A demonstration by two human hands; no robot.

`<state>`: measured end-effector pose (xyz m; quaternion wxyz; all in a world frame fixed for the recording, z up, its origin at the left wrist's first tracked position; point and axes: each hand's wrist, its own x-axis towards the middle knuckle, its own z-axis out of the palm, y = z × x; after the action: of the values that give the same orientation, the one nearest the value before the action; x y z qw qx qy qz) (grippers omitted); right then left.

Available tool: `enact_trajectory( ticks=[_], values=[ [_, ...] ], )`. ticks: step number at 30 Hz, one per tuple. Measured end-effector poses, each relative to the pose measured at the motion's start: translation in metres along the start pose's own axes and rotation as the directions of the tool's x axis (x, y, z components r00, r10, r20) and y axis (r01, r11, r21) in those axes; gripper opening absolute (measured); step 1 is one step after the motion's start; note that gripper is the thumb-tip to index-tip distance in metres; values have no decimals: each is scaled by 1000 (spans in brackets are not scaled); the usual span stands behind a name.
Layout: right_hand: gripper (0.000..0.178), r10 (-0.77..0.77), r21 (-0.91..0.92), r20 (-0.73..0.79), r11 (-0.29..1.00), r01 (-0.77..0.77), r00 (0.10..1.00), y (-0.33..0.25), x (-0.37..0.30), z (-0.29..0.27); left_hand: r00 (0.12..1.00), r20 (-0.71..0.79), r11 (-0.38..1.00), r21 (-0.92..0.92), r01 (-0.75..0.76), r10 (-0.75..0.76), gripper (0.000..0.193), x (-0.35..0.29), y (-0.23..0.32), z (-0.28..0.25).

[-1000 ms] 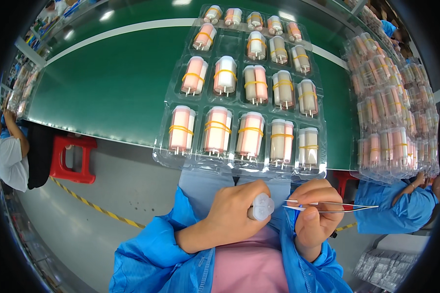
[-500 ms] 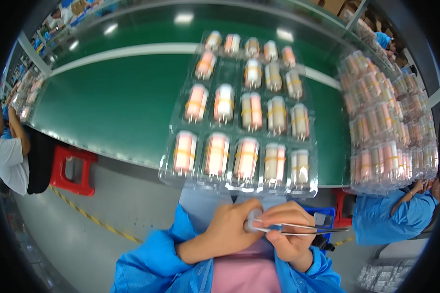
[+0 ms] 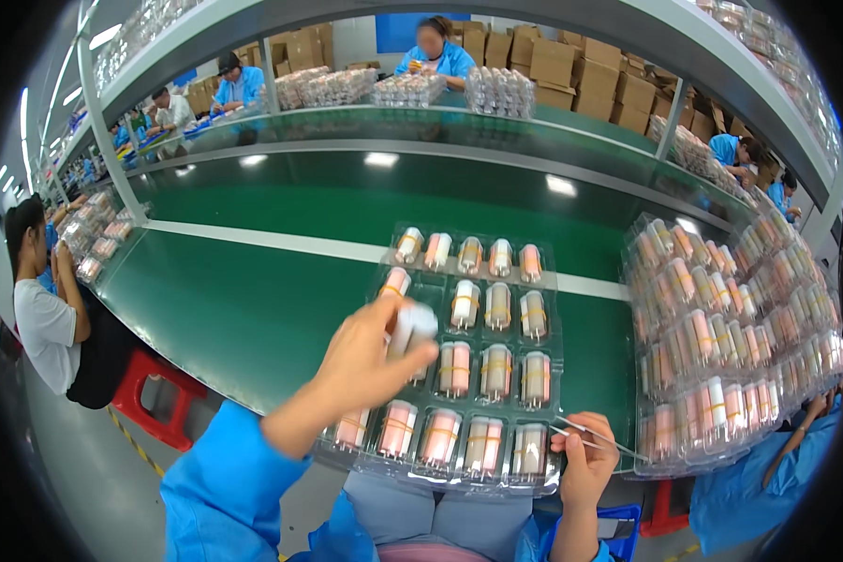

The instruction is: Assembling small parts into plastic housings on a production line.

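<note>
My left hand [image 3: 365,351] reaches over a clear plastic tray [image 3: 421,476] with its fingers closed around a whitish cylindrical piece [image 3: 412,326], blurred by motion. Below it, the tray's pockets hold rows of pink, white and grey cylindrical bundles [image 3: 496,370], many with a yellow band around them and thin metal prongs at the near end. The second pocket from the left in the second row from the back shows no bundle. By the tray's near right corner, my right hand [image 3: 585,464] grips metal tweezers [image 3: 564,424], tips pointing left.
Stacked trays of similar bundles [image 3: 712,328] stand on the green bench [image 3: 244,281] at the right. Co-workers sit at left, right and across the bench. A metal shelf rail [image 3: 365,28] arches overhead. Red stools [image 3: 155,398] and a blue bin [image 3: 618,529] are below the bench.
My left hand has gone from in front of my chest up over the tray, carrying the whitish cylinder. My right hand, still with the tweezers, has parted from it. The view has tilted up.
</note>
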<state>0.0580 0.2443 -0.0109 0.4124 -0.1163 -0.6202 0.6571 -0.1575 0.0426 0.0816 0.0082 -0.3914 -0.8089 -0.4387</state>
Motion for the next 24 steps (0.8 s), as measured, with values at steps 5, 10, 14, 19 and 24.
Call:
enact_trajectory(
  ticks=[5,10,14,19,24],
  values=[
    [15,51,28,18,998,-51,999,1,-1,0,979,37,901,399,171,-202,49,72,-25,22],
    [14,62,93,32,994,-64,998,2,0,-5,998,19,756,654,32,-59,54,92,-50,51],
    [15,72,113,17,991,-73,997,2,1,-5,988,36,748,650,-137,149,47,94,-65,67],
    [19,21,81,-17,997,-19,1000,5,2,-2,952,34,872,392,-292,304,42,83,-55,75],
    [17,32,69,-8,997,-31,999,2,3,2,983,100,988,-21,-155,156,49,70,-27,61]
  ],
)
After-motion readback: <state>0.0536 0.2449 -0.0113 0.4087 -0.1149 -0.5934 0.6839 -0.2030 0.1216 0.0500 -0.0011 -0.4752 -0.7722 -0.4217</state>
